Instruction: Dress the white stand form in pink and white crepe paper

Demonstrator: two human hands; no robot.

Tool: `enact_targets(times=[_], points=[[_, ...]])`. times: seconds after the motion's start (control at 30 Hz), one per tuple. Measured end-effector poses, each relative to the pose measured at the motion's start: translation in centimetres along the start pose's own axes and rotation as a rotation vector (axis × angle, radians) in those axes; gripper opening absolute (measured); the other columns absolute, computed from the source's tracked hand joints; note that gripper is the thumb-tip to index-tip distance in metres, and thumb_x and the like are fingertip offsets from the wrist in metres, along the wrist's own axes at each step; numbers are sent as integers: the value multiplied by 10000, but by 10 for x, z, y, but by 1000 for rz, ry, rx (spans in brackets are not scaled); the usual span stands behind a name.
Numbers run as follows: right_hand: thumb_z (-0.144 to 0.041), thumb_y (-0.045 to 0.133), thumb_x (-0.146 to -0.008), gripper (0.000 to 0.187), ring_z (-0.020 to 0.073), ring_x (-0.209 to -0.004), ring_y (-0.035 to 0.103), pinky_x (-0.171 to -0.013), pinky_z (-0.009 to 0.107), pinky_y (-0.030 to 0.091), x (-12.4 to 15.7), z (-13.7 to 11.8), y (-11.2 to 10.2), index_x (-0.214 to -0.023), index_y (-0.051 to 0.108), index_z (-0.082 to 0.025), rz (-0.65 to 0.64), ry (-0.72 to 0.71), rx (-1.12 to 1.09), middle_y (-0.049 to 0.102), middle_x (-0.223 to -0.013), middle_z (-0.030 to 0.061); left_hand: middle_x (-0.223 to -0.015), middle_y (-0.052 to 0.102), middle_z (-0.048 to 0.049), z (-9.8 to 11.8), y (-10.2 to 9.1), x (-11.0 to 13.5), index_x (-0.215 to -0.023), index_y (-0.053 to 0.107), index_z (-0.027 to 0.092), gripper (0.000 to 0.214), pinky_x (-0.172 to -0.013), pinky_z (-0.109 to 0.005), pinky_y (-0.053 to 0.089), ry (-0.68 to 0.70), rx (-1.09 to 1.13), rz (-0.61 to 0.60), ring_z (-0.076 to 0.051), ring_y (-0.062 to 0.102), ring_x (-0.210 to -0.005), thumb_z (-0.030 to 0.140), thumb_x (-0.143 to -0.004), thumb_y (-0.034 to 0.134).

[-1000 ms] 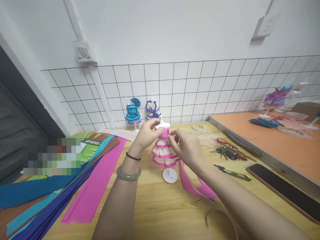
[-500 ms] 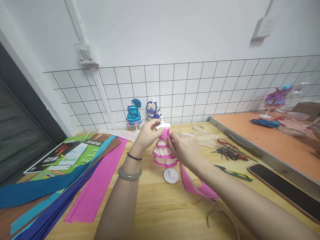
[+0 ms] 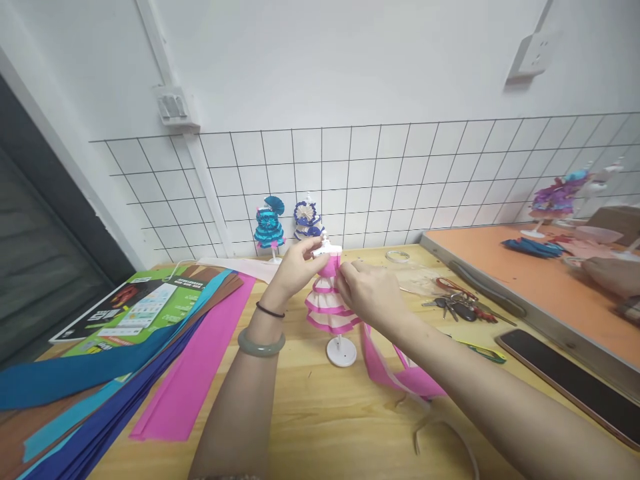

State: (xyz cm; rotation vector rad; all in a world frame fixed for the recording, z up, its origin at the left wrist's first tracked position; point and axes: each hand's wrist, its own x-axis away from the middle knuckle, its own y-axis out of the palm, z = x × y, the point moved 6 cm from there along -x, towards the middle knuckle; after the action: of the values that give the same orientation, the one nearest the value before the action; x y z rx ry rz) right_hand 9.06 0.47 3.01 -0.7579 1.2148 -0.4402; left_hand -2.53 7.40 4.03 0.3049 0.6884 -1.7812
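Wooden table (image 3: 295, 427) lies under 2 bare hands. Left hand (image 3: 296, 270) grips the small mannequin (image 3: 327, 301) near its white top, thumb in front. Right hand (image 3: 373, 293) curls its fingers against the right edge of the pink band (image 3: 329, 266); whether they pinch it, I cannot tell. Between the 2 grips the mannequin stands upright, long axis dropping below them to its round base (image 3: 341, 352); both hands touch it, neither clearly nearer. Beyond, below the right grip, lies pink ribbon (image 3: 377, 367).

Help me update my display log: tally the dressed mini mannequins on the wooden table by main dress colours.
Pink-and-cream mannequin: 1
Teal mannequin: 1
Dark-blue-and-cream mannequin: 1
Total: 3
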Motion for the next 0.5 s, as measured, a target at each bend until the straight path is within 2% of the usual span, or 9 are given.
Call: enact_targets(times=[0.1,0.2,0.3,0.4,0.5], points=[[-306,364,-895,317,130,-518,494,-493,263,185,3,8,-4,-697,566,-161,-29,28,-126,592,-610,45,-1300,523,-111,-7,-2,0,-1236,517,154,523,-996,-367,397,-63,32,20,-239,479,-1204,251,-732,613],[-358,389,-894,321,130,-525,506,-509,245,265,3,26,-5,-698,566,-175,-67,186,-383,583,-583,20,-1302,522,-122,-8,-1,0,-1258,501,150,557,-995,-380,404,-58,37,14,-248,472,-1212,247,-725,627],[-436,424,-876,309,136,-566,533,-519,242,343,-4,41,-1,-846,588,-175,-63,310,-683,613,-665,24,-1313,511,-130,-6,1,1,-1250,511,152,548,-981,-382,416,-43,41,-7,-260,461,-1223,248,-724,635],[-457,484,-843,385,139,-620,554,-550,252,408,-15,44,8,-1070,558,-155,-87,330,-931,633,-786,43,-1332,492,-127,-3,3,3,-1264,496,159,573,-977,-376,418,-32,50,-27,-264,450,-1233,258,-720,644],[-424,480,-854,362,138,-660,558,-587,260,428,-22,39,13,-1046,584,-135,-141,269,-1056,631,-813,50,-1316,509,-123,0,5,4,-1273,486,163,581,-991,-377,404,7,57,-79,-253,479,-1205,235,-720,647]])
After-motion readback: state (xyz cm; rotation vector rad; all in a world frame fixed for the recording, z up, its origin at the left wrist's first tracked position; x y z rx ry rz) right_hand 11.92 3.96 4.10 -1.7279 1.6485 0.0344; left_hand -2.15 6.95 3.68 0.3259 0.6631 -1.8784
